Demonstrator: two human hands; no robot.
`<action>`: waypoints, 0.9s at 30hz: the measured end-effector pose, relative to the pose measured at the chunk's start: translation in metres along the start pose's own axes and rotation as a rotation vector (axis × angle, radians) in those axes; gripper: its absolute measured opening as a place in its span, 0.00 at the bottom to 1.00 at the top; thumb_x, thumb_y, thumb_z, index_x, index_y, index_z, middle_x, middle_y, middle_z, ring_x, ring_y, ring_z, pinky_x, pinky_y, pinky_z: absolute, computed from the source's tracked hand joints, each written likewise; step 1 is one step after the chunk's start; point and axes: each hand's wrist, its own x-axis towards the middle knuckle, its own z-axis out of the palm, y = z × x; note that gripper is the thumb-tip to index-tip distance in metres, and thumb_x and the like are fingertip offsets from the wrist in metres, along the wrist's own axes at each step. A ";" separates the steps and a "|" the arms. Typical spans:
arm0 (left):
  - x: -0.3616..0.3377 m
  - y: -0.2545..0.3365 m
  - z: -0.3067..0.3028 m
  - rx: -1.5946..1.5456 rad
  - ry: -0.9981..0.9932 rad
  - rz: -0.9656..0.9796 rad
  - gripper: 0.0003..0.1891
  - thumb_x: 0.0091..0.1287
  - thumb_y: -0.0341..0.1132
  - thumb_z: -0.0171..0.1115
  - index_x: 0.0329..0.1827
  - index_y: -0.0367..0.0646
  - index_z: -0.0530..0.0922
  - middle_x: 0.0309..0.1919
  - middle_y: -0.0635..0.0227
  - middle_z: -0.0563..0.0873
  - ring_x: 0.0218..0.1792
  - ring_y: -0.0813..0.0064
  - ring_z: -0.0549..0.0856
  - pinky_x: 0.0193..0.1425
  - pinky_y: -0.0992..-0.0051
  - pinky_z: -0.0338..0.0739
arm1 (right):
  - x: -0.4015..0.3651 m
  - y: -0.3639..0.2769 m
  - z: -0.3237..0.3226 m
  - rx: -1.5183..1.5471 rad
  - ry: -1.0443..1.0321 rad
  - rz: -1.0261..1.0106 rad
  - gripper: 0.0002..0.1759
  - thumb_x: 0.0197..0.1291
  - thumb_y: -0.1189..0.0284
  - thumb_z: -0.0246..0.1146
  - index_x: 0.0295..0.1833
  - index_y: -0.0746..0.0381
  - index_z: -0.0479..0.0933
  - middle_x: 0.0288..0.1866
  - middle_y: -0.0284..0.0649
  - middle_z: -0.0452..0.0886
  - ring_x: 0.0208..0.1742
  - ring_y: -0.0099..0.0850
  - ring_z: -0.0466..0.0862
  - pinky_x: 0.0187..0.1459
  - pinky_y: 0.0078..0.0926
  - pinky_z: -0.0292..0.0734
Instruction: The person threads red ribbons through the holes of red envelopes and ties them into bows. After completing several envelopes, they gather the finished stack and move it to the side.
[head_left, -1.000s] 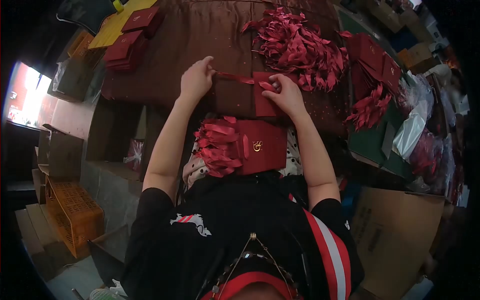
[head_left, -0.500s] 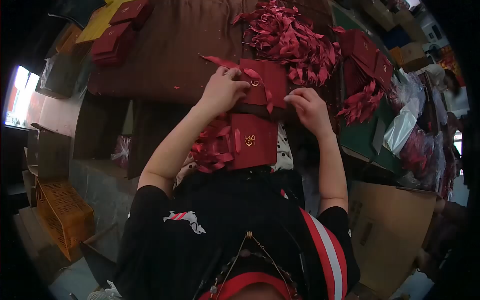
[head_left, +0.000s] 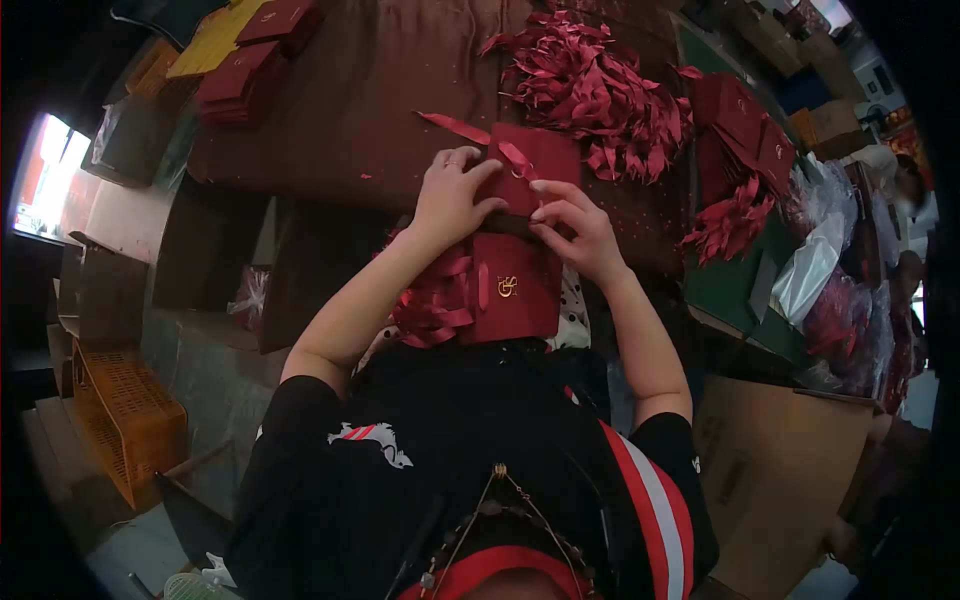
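Observation:
A small dark-red gift bag (head_left: 558, 155) lies on the table's near edge, with a red satin ribbon (head_left: 514, 158) running across its front. My left hand (head_left: 452, 197) holds the bag by its left side, fingers bent and the thumb near the lower corner. At the bag's lower right, my right hand (head_left: 580, 228) is closed, thumb and fingertips pinching the ribbon's lower end. A second red bag with a gold logo (head_left: 530, 288) rests in my lap, beside a bunch of looped red ribbons (head_left: 436, 300).
Loose ribbons (head_left: 600, 90) are heaped at the back of the brown-covered table (head_left: 370, 110). Stacked red bags lie at the far left (head_left: 240, 85) and right (head_left: 738, 112). An orange crate (head_left: 130, 415), a cardboard box (head_left: 785, 475) and plastic-wrapped bundles (head_left: 835, 290) surround me.
My right hand has moved left and down onto the ribbon's lower end, which hung loose before. My left hand stays at the bag's left side, its thumb now lower and further from the fingers.

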 end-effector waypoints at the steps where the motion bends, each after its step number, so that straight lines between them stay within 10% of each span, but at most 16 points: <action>1: -0.001 0.004 0.000 -0.010 0.052 -0.094 0.28 0.58 0.50 0.77 0.58 0.46 0.85 0.62 0.59 0.80 0.65 0.52 0.75 0.68 0.56 0.74 | 0.001 0.000 0.003 -0.001 -0.001 0.003 0.06 0.63 0.78 0.70 0.46 0.59 0.84 0.58 0.36 0.84 0.37 0.28 0.88 0.39 0.23 0.82; 4: -0.005 0.009 0.005 0.060 0.056 -0.157 0.33 0.55 0.49 0.79 0.61 0.42 0.82 0.58 0.59 0.79 0.61 0.53 0.75 0.64 0.57 0.75 | 0.008 0.006 0.014 0.308 0.240 0.176 0.06 0.69 0.76 0.68 0.49 0.65 0.85 0.41 0.32 0.88 0.40 0.17 0.85 0.42 0.19 0.80; 13: -0.008 0.018 0.015 -0.035 0.147 -0.217 0.28 0.54 0.43 0.80 0.57 0.42 0.81 0.53 0.59 0.81 0.57 0.52 0.76 0.63 0.59 0.74 | 0.029 -0.004 0.012 0.541 0.413 0.195 0.10 0.71 0.76 0.67 0.55 0.66 0.85 0.46 0.32 0.88 0.46 0.18 0.84 0.49 0.16 0.79; 27: -0.004 0.009 0.013 -0.188 0.039 -0.317 0.24 0.52 0.45 0.81 0.46 0.44 0.81 0.36 0.67 0.85 0.44 0.61 0.82 0.51 0.62 0.78 | 0.047 0.016 0.038 -0.588 0.219 -0.189 0.06 0.55 0.71 0.72 0.37 0.58 0.81 0.35 0.35 0.82 0.38 0.37 0.81 0.39 0.34 0.79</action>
